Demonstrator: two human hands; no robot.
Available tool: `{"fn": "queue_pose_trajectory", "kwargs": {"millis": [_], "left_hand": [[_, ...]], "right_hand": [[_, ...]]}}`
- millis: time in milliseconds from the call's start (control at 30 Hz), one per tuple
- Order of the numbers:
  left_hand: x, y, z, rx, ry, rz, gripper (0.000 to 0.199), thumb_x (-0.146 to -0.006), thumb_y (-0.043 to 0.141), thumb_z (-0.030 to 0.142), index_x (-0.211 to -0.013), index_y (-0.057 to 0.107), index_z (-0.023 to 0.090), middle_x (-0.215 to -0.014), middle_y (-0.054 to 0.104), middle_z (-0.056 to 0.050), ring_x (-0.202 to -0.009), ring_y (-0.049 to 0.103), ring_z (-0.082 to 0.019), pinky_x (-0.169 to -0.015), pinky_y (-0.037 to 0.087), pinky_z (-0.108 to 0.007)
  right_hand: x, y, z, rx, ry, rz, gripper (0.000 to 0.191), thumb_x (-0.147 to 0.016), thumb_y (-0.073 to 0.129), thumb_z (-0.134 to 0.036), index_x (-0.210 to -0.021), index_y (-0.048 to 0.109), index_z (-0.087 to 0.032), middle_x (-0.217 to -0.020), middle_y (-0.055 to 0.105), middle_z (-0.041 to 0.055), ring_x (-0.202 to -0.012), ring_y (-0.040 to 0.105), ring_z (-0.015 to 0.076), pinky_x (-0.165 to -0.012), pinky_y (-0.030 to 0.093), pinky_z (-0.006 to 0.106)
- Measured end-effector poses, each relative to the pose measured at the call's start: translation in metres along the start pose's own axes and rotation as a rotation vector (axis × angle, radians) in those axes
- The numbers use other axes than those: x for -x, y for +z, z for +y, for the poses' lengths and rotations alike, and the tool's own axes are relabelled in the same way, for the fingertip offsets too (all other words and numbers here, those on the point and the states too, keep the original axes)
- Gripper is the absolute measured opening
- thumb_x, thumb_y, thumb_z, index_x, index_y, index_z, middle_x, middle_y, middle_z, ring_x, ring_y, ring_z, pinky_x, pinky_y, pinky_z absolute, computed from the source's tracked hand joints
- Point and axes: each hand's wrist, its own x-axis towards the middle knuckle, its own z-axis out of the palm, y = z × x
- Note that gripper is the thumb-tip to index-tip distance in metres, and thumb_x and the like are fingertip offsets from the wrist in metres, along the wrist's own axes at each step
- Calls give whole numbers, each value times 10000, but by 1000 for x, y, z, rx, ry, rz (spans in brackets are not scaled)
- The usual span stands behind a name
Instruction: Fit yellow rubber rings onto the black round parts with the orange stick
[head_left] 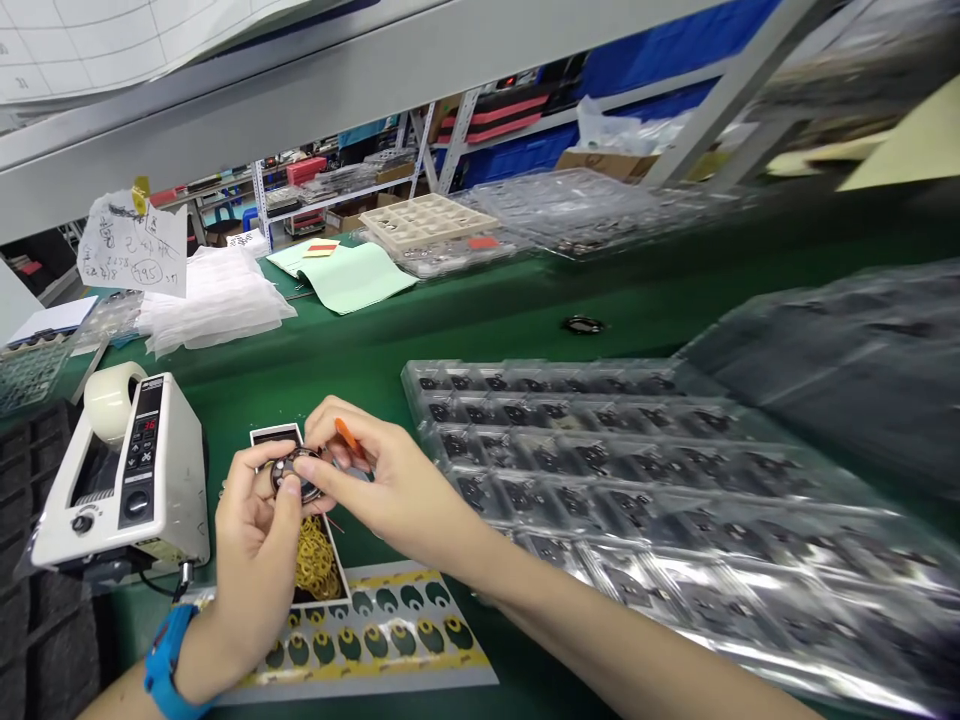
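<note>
Head view: left hand (255, 525) pinches a disc (309, 491) over a box (339, 565); right hand (397, 475), clasping an orange tool (347, 437), touches the disc.

It's an assy workshop, w/ tape dispenser (180, 455), parts tray (412, 386) & stocked shelving (460, 135).

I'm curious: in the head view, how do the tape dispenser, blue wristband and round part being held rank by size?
1. Tape dispenser
2. Blue wristband
3. Round part, partly hidden

Nearness may enlarge the wristband.
</note>
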Motion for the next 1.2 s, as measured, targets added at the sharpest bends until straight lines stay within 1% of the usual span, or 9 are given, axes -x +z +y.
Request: {"fn": "queue_pose_trajectory", "kwargs": {"millis": [100,167,267,367,433,500,700,867,1200], "left_hand": [[-6,-7,2,-257,53,-65,189,-932,539,279,-1102,563,200,-1008,688,-75,-851,674,-185,-706,570,-284],[-12,-13,6,-475,164,-100,158,-910,536,208,-1029,640,199,-915,688,-54,-791,639,-168,-699,527,-273],[-21,-19,13,-554,312,-40,118,-815,590,145,-829,701,185,-789,640,-36,-720,583,-153,-620,471,-244],[-26,-20,17,-338,162,35,23,-742,648,173,-724,638,163,-680,599,-5,-602,560,-123,-534,455,-213],[-26,-19,17,-180,9,45,114,-710,689,201,-708,583,161,-631,602,14,-539,561,-109,-504,471,-201],[-23,-17,17,-76,-80,37,183,-681,728,204,-708,553,161,-611,614,24,-516,570,-99,-494,488,-185],[-9,-7,23,12,-138,-31,227,-773,711,246,-944,592,157,-633,686,4,-494,643,-127,-516,556,-207],[1,-4,21,-70,-53,-35,169,-853,639,233,-1000,615,153,-631,705,-1,-563,689,-142,-588,589,-200],[9,-6,6,-303,166,35,218,-909,572,180,-1097,679,208,-645,694,38,-616,696,-121,-626,575,-159]], "right_hand": [[-2,-1,4,55,-15,-7,205,-839,526,-169,-659,432,-195,-709,445,-17,-606,417,107,-542,374,235],[-1,-1,6,123,-41,13,187,-848,526,-168,-682,446,-197,-717,469,-12,-606,426,111,-535,373,237],[6,2,5,230,-165,146,76,-847,572,-176,-893,517,-200,-814,535,14,-611,467,116,-523,412,242],[18,5,2,387,-462,343,186,-869,564,-169,-1042,527,-226,-872,578,50,-672,549,147,-552,469,266],[25,7,0,542,-655,370,161,-878,542,-144,-993,578,-250,-856,617,56,-671,574,150,-551,473,270],[26,7,0,674,-734,354,173,-879,534,-126,-939,620,-264,-839,655,47,-613,566,134,-521,459,268],[13,5,3,750,-642,371,164,-835,588,-72,-867,629,-227,-851,713,58,-594,598,133,-519,469,255],[13,4,8,654,-673,309,194,-829,569,-37,-935,598,-196,-808,728,53,-686,670,159,-589,519,262],[13,-1,11,693,-757,252,128,-885,540,-93,-952,583,-194,-830,744,66,-650,666,150,-566,520,265]]}}
